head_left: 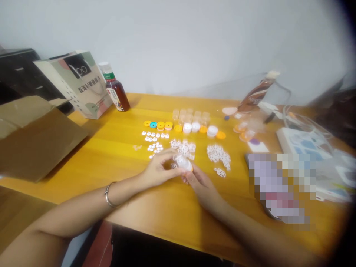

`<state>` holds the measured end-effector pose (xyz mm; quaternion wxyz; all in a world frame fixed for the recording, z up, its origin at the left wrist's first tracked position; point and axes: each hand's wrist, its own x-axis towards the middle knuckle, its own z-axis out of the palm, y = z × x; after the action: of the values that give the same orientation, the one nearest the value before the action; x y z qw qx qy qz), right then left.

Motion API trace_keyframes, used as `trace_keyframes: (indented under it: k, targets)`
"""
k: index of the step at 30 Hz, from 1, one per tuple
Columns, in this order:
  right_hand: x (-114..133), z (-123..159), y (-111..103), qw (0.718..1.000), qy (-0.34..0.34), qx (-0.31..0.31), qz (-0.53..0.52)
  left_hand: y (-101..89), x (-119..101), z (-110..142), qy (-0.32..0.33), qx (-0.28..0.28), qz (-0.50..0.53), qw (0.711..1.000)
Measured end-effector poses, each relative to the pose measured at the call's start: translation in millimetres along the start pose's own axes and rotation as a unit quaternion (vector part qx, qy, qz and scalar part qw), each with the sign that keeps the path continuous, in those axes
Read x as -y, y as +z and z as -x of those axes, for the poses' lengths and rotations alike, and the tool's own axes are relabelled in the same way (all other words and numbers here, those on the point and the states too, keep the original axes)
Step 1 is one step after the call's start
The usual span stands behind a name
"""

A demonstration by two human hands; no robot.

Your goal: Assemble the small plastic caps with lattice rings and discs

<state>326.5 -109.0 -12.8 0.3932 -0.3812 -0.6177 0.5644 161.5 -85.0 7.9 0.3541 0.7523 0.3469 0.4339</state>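
1. White container (pixel 184 164), orange at one end, held over the tabletop (pixel 119 148), between front and back edges.
2. Left hand (pixel 158 169): grip clamped on the white end.
3. Right hand (pixel 204 186): grip clamped on the orange end.
4. Row of caps (pixel 160 125) toward back edge, clear cups (pixel 183 114) just behind.
5. Bag (pixel 85 94), drink bottle (pixel 118 92) near back left corner.

1 small container (pixel 183 163) in the fingers (pixel 194 181). Beyond them: 10 caps (pixel 187 128), stacks counted as one: 6 yellow/orange, 3 white, 1 blue. 2 piles of white cutouts (pixel 218 152), pieces too blurred to count. Far left: 1 bottle (pixel 118 94), 1 paper bag (pixel 89 83), 1 cardboard box (pixel 41 137).
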Motion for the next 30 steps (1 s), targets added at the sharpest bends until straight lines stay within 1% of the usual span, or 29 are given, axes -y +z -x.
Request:
trace_keyframes:
  k: [3, 5, 7, 10, 13, 15, 17, 19, 21, 23, 24, 25, 27, 29, 30]
  targets:
    - [-2.1, 0.5, 1.9, 1.0, 0.01, -0.002, -0.011, 1.7, 0.7, -0.3, -0.011, 0.016, 0.04, 0.999]
    - [-2.9, 0.4, 3.8, 0.997, 0.025, 0.012, -0.077, 2.7, 1.0, -0.4, -0.022, 0.035, 0.083, 0.996]
    - [-1.4, -0.4, 4.9, 0.984, 0.049, 0.037, -0.168, 3.5, 1.5, -0.2, -0.023, 0.036, 0.105, 0.994]
    - [4.5, -2.1, 3.9, 0.951, 0.114, 0.1, -0.268, 4.0, 3.0, 0.4, -0.005, 0.025, 0.099, 0.995]
    - [9.0, -3.2, 1.2, 0.922, 0.168, 0.15, -0.314, 4.0, 3.7, 0.8, 0.005, 0.021, 0.083, 0.996]
    - [8.6, -3.2, -0.2, 0.913, 0.175, 0.154, -0.334, 3.4, 3.4, 0.9, 0.006, 0.02, 0.067, 0.998]
    - [6.4, -2.9, -1.3, 0.916, 0.167, 0.146, -0.336, 1.6, 2.5, 0.5, 0.01, 0.024, 0.048, 0.999]
    - [4.6, -3.0, -3.2, 0.931, 0.146, 0.126, -0.309, -1.5, 1.0, 0.1, 0.018, 0.03, 0.022, 0.999]
    - [4.8, -3.7, -6.1, 0.959, 0.11, 0.083, -0.246, -5.5, -0.5, 0.0, 0.025, 0.04, -0.03, 0.998]
    - [6.8, -5.1, -9.2, 0.984, 0.067, 0.033, -0.161, -9.0, -1.3, 1.0, 0.037, 0.054, -0.124, 0.99]
    - [8.0, -5.8, -10.4, 0.991, 0.05, 0.018, -0.12, -9.9, -1.1, 2.0, 0.047, 0.059, -0.182, 0.98]
    - [9.0, -6.3, -11.1, 0.996, 0.035, 0.012, -0.082, -10.2, -0.5, 3.4, 0.06, 0.061, -0.24, 0.967]
    - [10.0, -6.5, -11.1, 1.0, 0.017, 0.021, -0.011, -8.7, 1.4, 6.6, 0.092, 0.058, -0.331, 0.937]
    - [10.4, -5.8, -9.9, 0.997, 0.01, 0.032, 0.065, -5.4, 3.0, 9.5, 0.114, 0.05, -0.379, 0.917]
    - [10.9, -5.4, -9.5, 0.994, 0.008, 0.032, 0.101, -3.8, 3.3, 10.4, 0.118, 0.048, -0.389, 0.913]
